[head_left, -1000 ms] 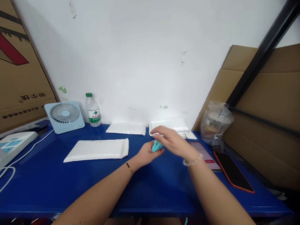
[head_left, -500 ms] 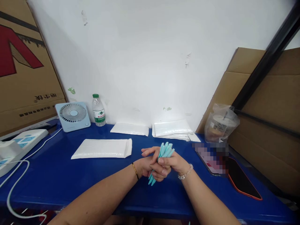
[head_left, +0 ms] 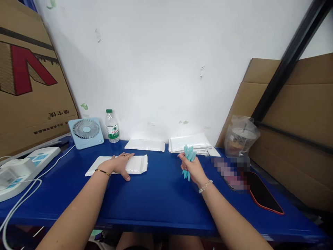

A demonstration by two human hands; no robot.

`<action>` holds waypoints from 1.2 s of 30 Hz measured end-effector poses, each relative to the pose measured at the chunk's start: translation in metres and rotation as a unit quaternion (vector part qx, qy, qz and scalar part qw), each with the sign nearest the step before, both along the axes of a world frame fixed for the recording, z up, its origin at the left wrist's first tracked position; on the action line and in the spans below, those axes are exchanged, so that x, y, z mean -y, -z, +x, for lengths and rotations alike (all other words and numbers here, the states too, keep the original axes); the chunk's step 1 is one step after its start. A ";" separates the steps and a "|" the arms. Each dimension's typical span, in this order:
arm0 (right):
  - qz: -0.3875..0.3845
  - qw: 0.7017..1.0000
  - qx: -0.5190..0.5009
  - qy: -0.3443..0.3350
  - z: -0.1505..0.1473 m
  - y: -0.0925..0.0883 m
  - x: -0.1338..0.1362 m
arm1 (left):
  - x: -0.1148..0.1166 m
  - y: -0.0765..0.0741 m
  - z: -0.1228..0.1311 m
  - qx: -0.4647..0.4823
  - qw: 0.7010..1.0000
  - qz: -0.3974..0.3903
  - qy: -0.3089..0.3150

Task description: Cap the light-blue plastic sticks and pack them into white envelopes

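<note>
My left hand (head_left: 121,164) lies over a white bubble mailer (head_left: 136,164) on the left of the blue table. Its fingers are spread, with the thumb on the mailer's near edge. My right hand (head_left: 194,168) is closed round a bundle of slim light-blue plastic sticks (head_left: 189,152), held upright above the table right of centre. The sticks poke out above and below the fist; their exact kind I cannot make out. Behind that hand, a stack of white mailers (head_left: 191,141) rests against the wall, and a further white mailer (head_left: 145,144) lies to the left of the stack.
On the left are a small blue fan (head_left: 87,133), a water bottle (head_left: 112,128) and a white power strip (head_left: 39,158) with cables. To the right lie a phone (head_left: 265,192), a blurred item and a bagged drink cup (head_left: 239,139). Cardboard (head_left: 299,139) flanks the table (head_left: 156,205).
My hands have parted. The left one has moved away from the sticks and left onto the bubble mailer; the right one keeps the bundle and has turned it more upright.
</note>
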State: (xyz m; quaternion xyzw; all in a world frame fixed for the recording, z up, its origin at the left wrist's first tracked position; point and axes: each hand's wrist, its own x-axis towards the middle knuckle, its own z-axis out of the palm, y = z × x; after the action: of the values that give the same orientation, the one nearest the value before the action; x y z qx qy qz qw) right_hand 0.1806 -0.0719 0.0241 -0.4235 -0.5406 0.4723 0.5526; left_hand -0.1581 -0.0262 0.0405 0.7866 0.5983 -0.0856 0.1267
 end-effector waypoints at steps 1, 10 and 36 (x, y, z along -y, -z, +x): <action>0.000 1.000 -0.016 -0.002 -0.004 -0.002 0.000 | 0.001 0.001 -0.003 0.016 1.000 0.005 0.015; -0.012 0.957 -0.286 0.051 -0.035 -0.042 0.000 | 0.034 -0.024 0.061 0.208 0.951 0.183 0.138; 0.110 0.993 0.022 -0.030 -0.073 -0.122 0.031 | 0.077 -0.038 0.149 0.714 0.688 0.123 0.039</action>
State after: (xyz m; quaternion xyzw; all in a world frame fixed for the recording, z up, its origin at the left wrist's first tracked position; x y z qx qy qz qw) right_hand 0.1078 -0.1026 0.1462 -0.3535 -0.6138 0.4170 0.5696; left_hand -0.0089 -0.1029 0.0789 0.6412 0.3005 0.5717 0.4145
